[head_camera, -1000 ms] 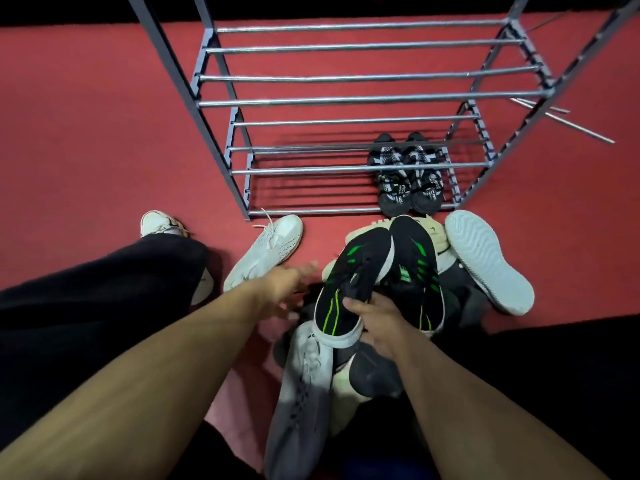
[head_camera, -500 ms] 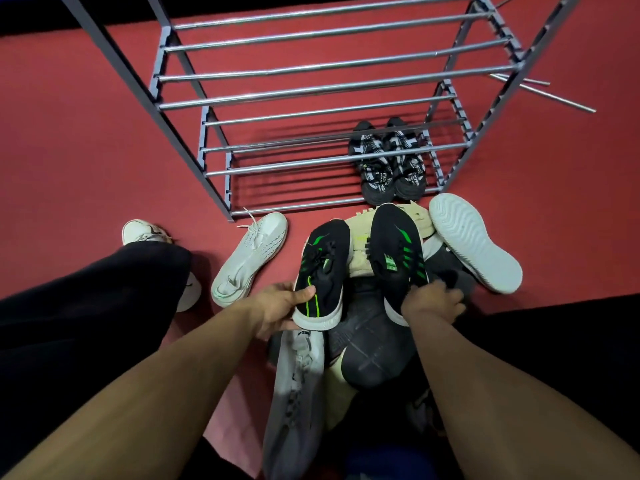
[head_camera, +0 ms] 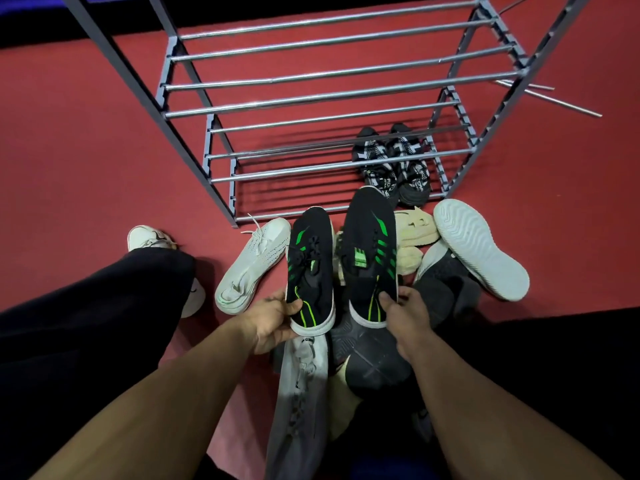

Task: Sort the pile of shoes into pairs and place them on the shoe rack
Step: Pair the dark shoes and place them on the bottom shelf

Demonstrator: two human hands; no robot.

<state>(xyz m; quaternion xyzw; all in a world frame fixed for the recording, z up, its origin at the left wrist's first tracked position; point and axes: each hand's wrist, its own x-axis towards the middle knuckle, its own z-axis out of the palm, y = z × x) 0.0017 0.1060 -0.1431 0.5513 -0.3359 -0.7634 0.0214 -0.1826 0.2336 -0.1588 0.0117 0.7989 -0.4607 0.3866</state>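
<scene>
Now each hand (left [head_camera: 273, 323], right [head_camera: 408, 317]) grips one green-striped shoe [head_camera: 310, 268], newly paired, rack [head_camera: 311, 98] at twelve o'clock.

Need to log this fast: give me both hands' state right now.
Left hand: grips the heel of the left black-green shoe.
Right hand: grips the heel of the right black-green shoe.

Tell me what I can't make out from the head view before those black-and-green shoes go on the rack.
- Grey shoe rack: top tiers cut off by the upper edge.
- Black-and-white patterned pair: partly crossed by the rack's bars.
- Dark shoes in the pile: half hidden under the black-and-green shoes, the left hand and the right hand; their mates cannot be told.
- Long grey shoe: cut off by the bottom edge.
</scene>
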